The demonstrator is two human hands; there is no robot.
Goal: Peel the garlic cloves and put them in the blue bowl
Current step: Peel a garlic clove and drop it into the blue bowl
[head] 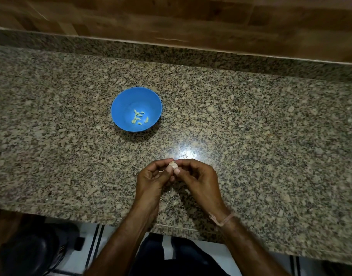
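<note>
A speckled granite countertop (251, 120) fills most of the view, with a bright glare spot (186, 154) shining on its polished surface near the front. Along the back runs a low granite ledge (91, 46), and above it a brown wood-grain panel (171, 16). Below the counter's front edge lies a white floor (111, 234) with dark stripes (99, 240). At lower left sits a dark rounded object (31, 251), possibly a stool, too dim to identify.

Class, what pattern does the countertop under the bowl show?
The countertop is speckled granite, beige flecked with black and grey, seen best in the head view.

Left hand (151, 177), right hand (198, 177), fingers (161, 163) pinched.
</note>
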